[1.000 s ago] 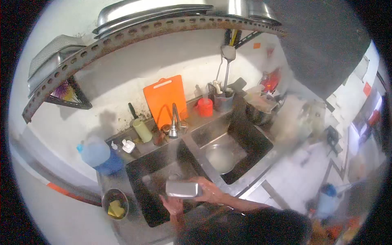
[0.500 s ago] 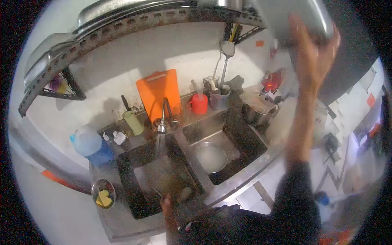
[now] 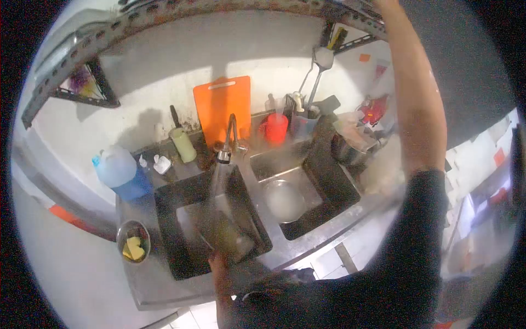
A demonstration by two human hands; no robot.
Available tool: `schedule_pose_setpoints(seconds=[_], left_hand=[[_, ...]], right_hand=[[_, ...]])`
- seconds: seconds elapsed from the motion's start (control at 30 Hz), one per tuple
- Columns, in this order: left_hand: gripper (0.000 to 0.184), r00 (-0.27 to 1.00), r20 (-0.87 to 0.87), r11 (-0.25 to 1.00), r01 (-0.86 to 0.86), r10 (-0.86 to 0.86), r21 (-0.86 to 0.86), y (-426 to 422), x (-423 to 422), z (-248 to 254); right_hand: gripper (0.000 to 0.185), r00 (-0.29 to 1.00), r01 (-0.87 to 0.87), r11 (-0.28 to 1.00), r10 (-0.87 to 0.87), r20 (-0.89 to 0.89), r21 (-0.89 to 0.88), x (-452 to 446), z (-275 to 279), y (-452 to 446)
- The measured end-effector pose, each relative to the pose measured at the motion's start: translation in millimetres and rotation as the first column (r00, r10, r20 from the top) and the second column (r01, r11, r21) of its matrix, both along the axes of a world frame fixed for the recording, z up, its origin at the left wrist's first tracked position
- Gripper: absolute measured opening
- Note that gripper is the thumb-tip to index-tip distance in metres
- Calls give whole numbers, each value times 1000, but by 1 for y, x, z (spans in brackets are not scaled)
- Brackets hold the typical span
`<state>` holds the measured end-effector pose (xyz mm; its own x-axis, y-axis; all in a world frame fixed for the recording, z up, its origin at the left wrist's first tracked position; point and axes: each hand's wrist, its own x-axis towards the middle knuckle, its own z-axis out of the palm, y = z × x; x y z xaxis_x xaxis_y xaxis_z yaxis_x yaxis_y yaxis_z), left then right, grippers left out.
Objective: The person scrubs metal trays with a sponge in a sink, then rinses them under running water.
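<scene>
My left hand (image 3: 217,262) is at the near edge of the left sink basin (image 3: 167,236). Its fingers are closed on the rim of a dull container (image 3: 233,241), blurred under the running water, so its exact kind does not show. Water falls into it from the tap (image 3: 224,156). My right arm (image 3: 416,104) stretches up to the metal shelf (image 3: 263,10) at the top right. My right hand (image 3: 387,4) is mostly cut off by the frame edge, and its fingers are hidden.
A round pale lid or plate (image 3: 284,201) lies in the right basin. Behind stand an orange cutting board (image 3: 223,109), a red mug (image 3: 275,129) and a blue-capped jug (image 3: 118,167). A bowl with yellow sponges (image 3: 133,248) sits at left, a pot (image 3: 350,151) at right.
My right hand, which held a metal container at the upper right, has moved up and left to the shelf; that container is out of clear view. My left hand stays at the basin.
</scene>
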<state>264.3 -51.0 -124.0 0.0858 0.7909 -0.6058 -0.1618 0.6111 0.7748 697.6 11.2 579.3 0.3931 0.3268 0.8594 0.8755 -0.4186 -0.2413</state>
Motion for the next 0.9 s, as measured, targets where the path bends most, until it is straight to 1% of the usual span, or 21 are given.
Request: schedule_pose_setpoints(seconds=[0.07, 0.1, 0.17, 0.2, 0.23, 0.27, 0.3, 0.33, 0.37, 0.4, 0.43, 0.47, 0.5, 0.53, 0.57, 0.6, 0.63, 0.73, 0.77, 0.87, 0.9], left_hand=[[40, 976, -144, 984, -153, 165, 88, -2, -4, -30], [39, 945, -213, 965, -222, 248, 136, 0, -5, -53], [38, 983, -140, 991, 125, -116, 57, 27, -32, -119], [41, 853, -458, 856, 416, -251, 307, 43, -40, -161], [45, 615, -744, 594, 710, -261, 378, 46, -47, -186], [43, 766, -618, 680, 550, -178, 485, 42, -45, -140], [44, 972, -152, 982, 186, -180, 24, 39, -32, -20], [47, 892, -389, 926, 324, -232, 192, 50, -43, -106], [51, 921, -258, 858, 370, -290, 356, 60, -50, -126], [46, 915, -272, 882, 372, -297, 287, 59, -57, -144], [43, 908, -279, 896, 380, -313, 230, 59, -57, -160], [39, 898, -280, 901, 395, -339, 180, 67, -54, -177], [40, 883, -288, 900, 418, -370, 126, 75, -49, -194], [41, 860, -298, 891, 450, -413, 65, 81, -44, -214], [42, 832, -309, 876, 483, -460, -3, 86, -38, -235], [43, 808, -310, 858, 509, -501, -60, 88, -32, -257], [44, 785, -306, 840, 531, -538, -113, 88, -25, -279], [48, 757, -285, 808, 542, -589, -229, 75, -12, -332], [49, 755, -277, 803, 537, -594, -259, 72, -9, -345], [52, 750, -281, 795, 513, -598, -323, 60, -10, -381], [53, 752, -292, 800, 501, -591, -329, 55, -13, -388]], right_hand=[[91, 999, -26, 1000, 25, -43, -3, -2, -5, 3], [85, 999, -36, 999, 36, -41, -1, -2, -8, 3], [74, 994, -45, 999, 43, 104, 13, -5, -24, -6], [69, 978, -64, 998, 56, 203, 30, -11, -35, -14], [64, 950, -83, 996, 66, 307, 42, -19, -49, -21], [59, 897, -130, 991, 99, 431, 43, -29, -64, -32], [55, 815, -178, 983, 127, 565, 36, -40, -80, -46], [51, 702, -206, 978, 130, 700, 26, -47, -95, -63], [47, 567, -161, 987, 83, 820, 11, -51, -113, -81], [45, 494, -40, 999, 18, 870, 2, -49, -140, -100], [54, 354, 189, 982, -56, 934, -13, -37, -169, -122], [48, 509, 166, 986, -81, 857, -5, -50, -212, -132], [45, 749, 57, 998, -30, 662, -19, -60, -254, -131], [41, 906, -49, 998, 25, 423, 47, -69, -297, -130], [41, 980, -199, 967, 197, 23, 157, -72, -336, -131], [40, 989, -110, 994, 110, -96, 2, -62, -377, -151], [40, 981, -35, 987, 4, -194, -160, -55, -401, -173], [40, 926, -42, 986, -21, -377, -158, -75, -445, -217], [40, 908, -77, 989, 18, -418, -125, -52, -464, -246], [33, 680, -253, 962, 253, -688, 103, -103, -443, -248], [32, 711, -242, 969, 208, -672, 44, -90, -448, -253]])
